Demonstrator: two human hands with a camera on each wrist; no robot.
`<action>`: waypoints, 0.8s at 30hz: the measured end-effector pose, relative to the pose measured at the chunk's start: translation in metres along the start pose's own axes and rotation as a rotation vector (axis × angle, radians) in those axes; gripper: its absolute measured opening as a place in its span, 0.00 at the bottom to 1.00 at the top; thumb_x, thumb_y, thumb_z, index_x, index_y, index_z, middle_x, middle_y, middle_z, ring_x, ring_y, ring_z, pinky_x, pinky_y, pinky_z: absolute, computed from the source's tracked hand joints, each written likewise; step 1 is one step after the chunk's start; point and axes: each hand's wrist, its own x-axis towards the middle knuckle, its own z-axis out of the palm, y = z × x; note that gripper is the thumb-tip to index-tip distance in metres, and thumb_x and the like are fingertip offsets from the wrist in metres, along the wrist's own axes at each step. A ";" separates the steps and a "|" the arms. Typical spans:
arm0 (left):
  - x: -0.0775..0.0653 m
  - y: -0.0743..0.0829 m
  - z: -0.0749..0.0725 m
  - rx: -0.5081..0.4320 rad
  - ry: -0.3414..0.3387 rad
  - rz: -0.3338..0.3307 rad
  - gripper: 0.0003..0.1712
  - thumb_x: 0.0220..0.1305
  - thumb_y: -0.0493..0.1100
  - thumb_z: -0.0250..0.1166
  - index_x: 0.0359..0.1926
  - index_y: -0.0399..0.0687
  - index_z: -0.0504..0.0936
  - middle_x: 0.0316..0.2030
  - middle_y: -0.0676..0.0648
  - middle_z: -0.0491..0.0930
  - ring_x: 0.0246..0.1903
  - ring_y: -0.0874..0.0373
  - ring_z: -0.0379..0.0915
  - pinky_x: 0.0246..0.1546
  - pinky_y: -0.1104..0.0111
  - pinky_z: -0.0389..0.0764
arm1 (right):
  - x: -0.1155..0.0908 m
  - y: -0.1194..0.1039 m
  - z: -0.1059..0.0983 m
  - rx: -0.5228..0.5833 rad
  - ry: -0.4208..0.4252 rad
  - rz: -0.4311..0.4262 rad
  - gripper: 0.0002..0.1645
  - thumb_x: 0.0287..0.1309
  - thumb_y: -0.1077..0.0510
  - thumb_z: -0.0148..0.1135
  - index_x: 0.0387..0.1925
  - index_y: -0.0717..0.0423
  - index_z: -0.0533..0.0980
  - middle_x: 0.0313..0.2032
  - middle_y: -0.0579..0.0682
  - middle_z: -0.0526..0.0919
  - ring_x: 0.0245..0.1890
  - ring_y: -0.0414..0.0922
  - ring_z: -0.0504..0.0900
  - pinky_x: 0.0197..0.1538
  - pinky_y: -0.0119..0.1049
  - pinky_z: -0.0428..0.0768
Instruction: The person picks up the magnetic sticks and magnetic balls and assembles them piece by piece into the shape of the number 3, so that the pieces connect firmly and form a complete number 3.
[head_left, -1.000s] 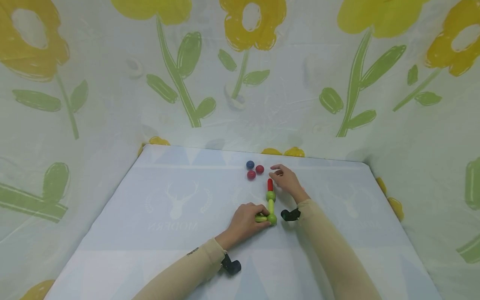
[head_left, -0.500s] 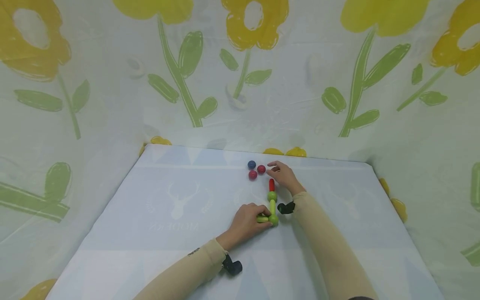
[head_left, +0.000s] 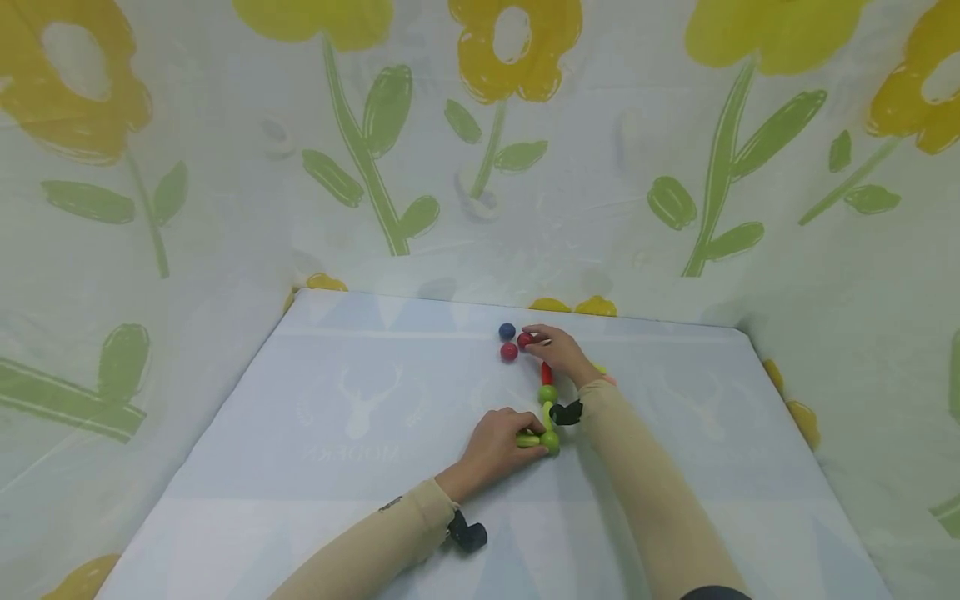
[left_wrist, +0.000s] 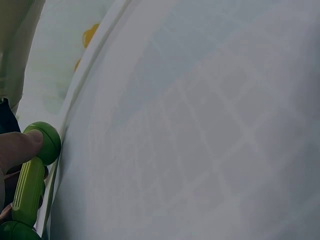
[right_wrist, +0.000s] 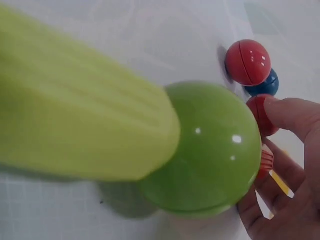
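In the head view, my left hand [head_left: 498, 446] grips a joined toy of green balls and ribbed rods at its near corner ball [head_left: 550, 442]. The left wrist view shows the thumb pressed on a green ball [left_wrist: 48, 143] beside a green rod [left_wrist: 28, 192]. From the corner, a yellow-green rod [head_left: 548, 415] runs away to a second green ball [head_left: 548, 393], then a red rod [head_left: 547, 373]. My right hand [head_left: 564, 352] pinches a loose red ball [head_left: 525, 340] beyond that rod; the right wrist view shows the thumb on this red ball [right_wrist: 262, 116].
A second red ball [head_left: 509, 352] and a blue ball [head_left: 507, 332] lie just left of the right fingers. Small yellow and pink pieces [head_left: 609, 380] peek out behind the right wrist. A flower-printed curtain [head_left: 585, 183] stands behind the white table [head_left: 360, 350].
My right hand has moved left over the red rod to the nearest red ball, and its fingers have closed around it. The left hand keeps its hold on the green corner.
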 end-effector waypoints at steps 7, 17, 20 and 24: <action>0.000 0.001 0.001 0.015 0.008 0.004 0.13 0.59 0.52 0.76 0.43 0.58 0.88 0.34 0.62 0.85 0.29 0.69 0.67 0.34 0.75 0.66 | -0.006 -0.007 -0.001 -0.046 0.047 0.010 0.21 0.70 0.54 0.62 0.63 0.50 0.76 0.58 0.59 0.80 0.57 0.56 0.77 0.57 0.47 0.78; -0.001 0.003 -0.001 0.023 -0.001 -0.004 0.13 0.59 0.52 0.76 0.44 0.57 0.88 0.34 0.62 0.85 0.29 0.69 0.68 0.35 0.75 0.67 | -0.006 0.002 -0.007 -0.072 0.032 0.047 0.21 0.72 0.53 0.61 0.63 0.50 0.75 0.58 0.59 0.79 0.58 0.55 0.76 0.63 0.49 0.75; -0.001 0.003 -0.001 0.019 -0.006 -0.010 0.13 0.60 0.51 0.76 0.44 0.57 0.88 0.34 0.62 0.85 0.29 0.69 0.68 0.35 0.75 0.67 | -0.009 0.006 -0.008 -0.048 0.031 0.054 0.22 0.71 0.53 0.62 0.63 0.50 0.75 0.59 0.59 0.79 0.59 0.56 0.75 0.64 0.51 0.74; -0.001 0.002 0.001 0.021 -0.006 -0.014 0.13 0.60 0.52 0.76 0.44 0.57 0.88 0.34 0.62 0.85 0.29 0.69 0.68 0.35 0.75 0.68 | -0.010 0.013 -0.009 -0.031 0.029 0.069 0.22 0.71 0.51 0.61 0.63 0.49 0.75 0.60 0.59 0.78 0.59 0.56 0.75 0.64 0.52 0.74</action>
